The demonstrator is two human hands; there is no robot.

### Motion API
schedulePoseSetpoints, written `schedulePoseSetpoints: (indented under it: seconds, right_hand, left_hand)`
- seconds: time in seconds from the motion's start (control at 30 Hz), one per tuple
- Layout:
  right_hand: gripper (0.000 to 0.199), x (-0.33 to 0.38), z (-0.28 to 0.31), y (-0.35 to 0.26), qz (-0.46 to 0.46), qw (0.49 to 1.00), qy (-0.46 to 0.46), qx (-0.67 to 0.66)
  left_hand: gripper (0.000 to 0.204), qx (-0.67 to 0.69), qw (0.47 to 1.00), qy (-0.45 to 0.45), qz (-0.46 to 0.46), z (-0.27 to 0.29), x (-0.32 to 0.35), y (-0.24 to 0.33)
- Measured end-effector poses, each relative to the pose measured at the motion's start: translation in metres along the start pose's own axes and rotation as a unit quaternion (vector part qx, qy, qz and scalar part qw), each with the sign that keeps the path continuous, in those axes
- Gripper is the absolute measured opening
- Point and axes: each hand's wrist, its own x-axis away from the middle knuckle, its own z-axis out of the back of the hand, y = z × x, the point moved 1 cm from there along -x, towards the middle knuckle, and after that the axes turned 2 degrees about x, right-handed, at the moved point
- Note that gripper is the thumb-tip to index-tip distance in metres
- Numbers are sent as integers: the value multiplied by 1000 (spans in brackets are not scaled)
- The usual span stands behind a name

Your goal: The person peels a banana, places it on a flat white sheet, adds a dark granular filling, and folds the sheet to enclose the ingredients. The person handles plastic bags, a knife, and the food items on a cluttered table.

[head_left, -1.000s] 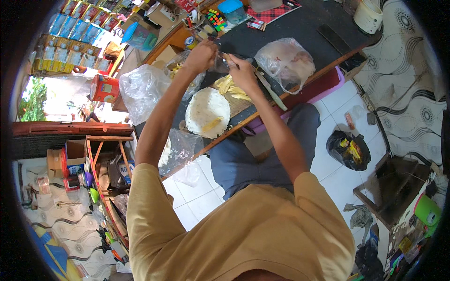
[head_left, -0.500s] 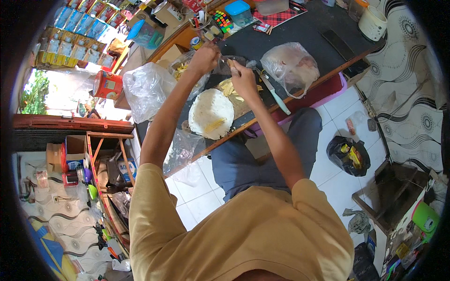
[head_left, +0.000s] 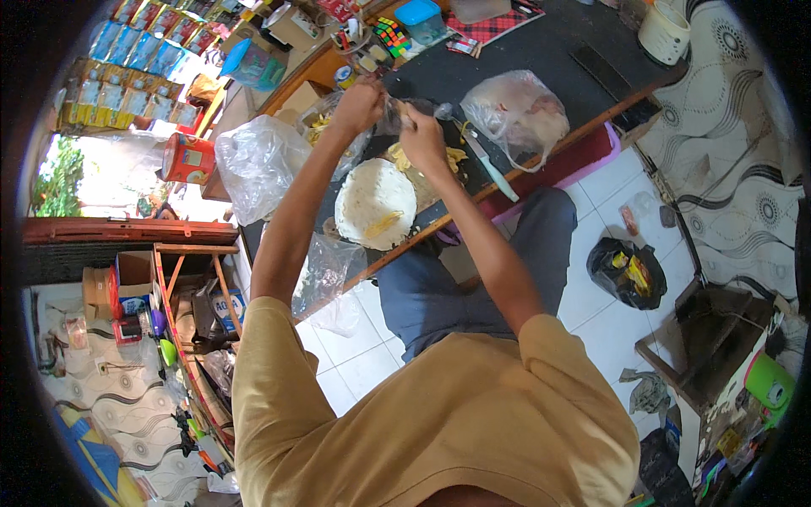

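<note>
Above the far side of the dark table, my left hand [head_left: 361,103] and my right hand [head_left: 422,142] are close together, fingers closed. Clear plastic [head_left: 391,117], seemingly a small bag, stretches between them; its contents cannot be made out. Below my hands a round stack of thin white wrappers [head_left: 363,190] lies near the table edge, with a few yellow strips [head_left: 384,225] on its lower part. Beside it, more yellow slices [head_left: 452,160] rest on a cutting board [head_left: 427,191], partly hidden by my right forearm. A knife [head_left: 492,166] with a pale green handle lies to the right.
A knotted clear bag [head_left: 517,114] sits right of the knife. Crumpled plastic bags [head_left: 262,165] are at the left. Farther back stand a blue-lidded container [head_left: 421,21] and a puzzle cube [head_left: 393,35]. A black bag [head_left: 627,273] with yellow scraps is on the floor.
My hands remain raised and close together. The right hand has turned slightly and more of the clear plastic shows between them. The view has shifted a little; wrappers and strips look the same.
</note>
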Motion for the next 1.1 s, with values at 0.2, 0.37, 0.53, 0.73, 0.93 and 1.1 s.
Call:
schedulePoseSetpoints:
  seconds: [0.2, 0.37, 0.53, 0.73, 0.93, 1.1]
  right_hand:
    - [33, 4, -12, 9, 18, 999, 47, -18]
    - [36, 18, -4, 33, 77, 991, 106, -41]
    - [39, 28, 45, 33, 31, 989, 91, -110]
    - [37, 7, 55, 28, -8, 997, 6, -82]
    - [38, 0, 28, 31, -2, 999, -34, -40]
    - [38, -2, 10, 30, -29, 995, -45, -79]
  left_hand:
    - [12, 45, 998, 25, -21, -5, 7, -7]
    - [11, 101, 993, 64, 12, -5, 1, -2]
    - [20, 266, 946, 90, 160, -31, 24, -18]
    - [24, 330, 920, 86, 192, -37, 25, -17]
    - [21, 210, 968, 85, 109, -20, 28, -8]
    - [17, 174, 979, 85, 71, -11, 27, 1]
